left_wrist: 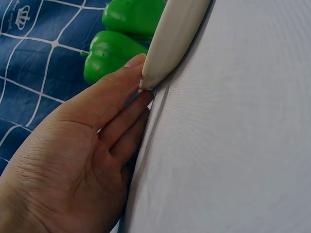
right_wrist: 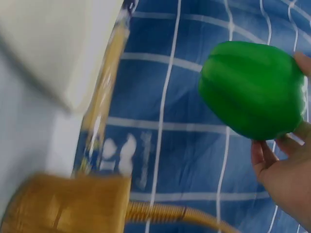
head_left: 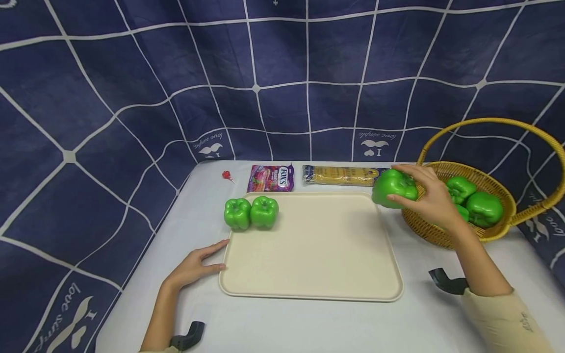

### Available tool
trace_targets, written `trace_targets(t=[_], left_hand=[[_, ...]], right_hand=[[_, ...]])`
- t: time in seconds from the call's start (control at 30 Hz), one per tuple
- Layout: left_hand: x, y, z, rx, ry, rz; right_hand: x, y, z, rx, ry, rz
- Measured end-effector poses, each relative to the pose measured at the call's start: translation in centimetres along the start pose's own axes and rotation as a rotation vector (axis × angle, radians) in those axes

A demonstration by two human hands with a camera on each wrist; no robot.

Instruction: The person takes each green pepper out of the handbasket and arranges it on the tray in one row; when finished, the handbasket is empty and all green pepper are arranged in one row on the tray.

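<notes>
In the head view my right hand [head_left: 430,193] grips a green bell pepper [head_left: 394,188] in the air, between the tray's right back corner and the basket. The right wrist view shows this bell pepper [right_wrist: 252,90] with fingers and thumb around it. My left hand [head_left: 194,267] rests at the left edge of the cream tray [head_left: 318,255]; in the left wrist view its thumb and fingertips touch the tray rim [left_wrist: 170,43]. Two green bell peppers [head_left: 237,214] sit side by side at the tray's left back corner. More bell peppers [head_left: 484,209] lie in the wicker basket [head_left: 425,228].
Behind the tray lie a red-wrapped lollipop [head_left: 226,175], a purple FOX'S candy bag [head_left: 271,178] and a long pack of pasta [head_left: 340,175]. The basket's tall handle [head_left: 494,120] arches up at the right. A blue checked cloth [head_left: 282,63] hangs behind the white table.
</notes>
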State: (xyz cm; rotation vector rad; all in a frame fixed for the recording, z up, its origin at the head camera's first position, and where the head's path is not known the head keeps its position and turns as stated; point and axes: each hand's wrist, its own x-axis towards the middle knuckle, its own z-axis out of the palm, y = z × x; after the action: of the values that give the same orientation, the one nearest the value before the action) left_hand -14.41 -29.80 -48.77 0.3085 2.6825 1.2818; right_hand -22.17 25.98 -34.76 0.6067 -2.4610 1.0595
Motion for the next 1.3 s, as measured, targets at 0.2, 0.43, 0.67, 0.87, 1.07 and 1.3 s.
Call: trace_targets(t=[0.2, 0.43, 0.67, 0.87, 1.07, 1.3], left_hand=[[0.0, -0.1, 0.0, -0.002, -0.006, 0.016], [0.0, -0.2, -0.1, -0.008, 0.004, 0.014], [0.0, -0.4, 0.0, 0.013, 0.006, 0.026], [0.0, -0.5, 0.0, 0.011, 0.008, 0.022], [0.0, -0.5, 0.0, 0.014, 0.006, 0.032], [0.0, -0.4, 0.0, 0.013, 0.005, 0.032]], right_hand=[[1.8, -2.3, 4.4, -0.001, -0.057, -0.116], [3.5, -4.7, 10.7, 0.003, -0.117, -0.192], [4.0, -4.9, 15.7, -0.035, -0.22, -0.158], [3.6, -4.0, 17.6, -0.07, -0.269, -0.119], [2.9, -3.3, 18.1, -0.065, -0.296, -0.084], [2.6, -3.0, 17.6, -0.081, -0.353, -0.122]])
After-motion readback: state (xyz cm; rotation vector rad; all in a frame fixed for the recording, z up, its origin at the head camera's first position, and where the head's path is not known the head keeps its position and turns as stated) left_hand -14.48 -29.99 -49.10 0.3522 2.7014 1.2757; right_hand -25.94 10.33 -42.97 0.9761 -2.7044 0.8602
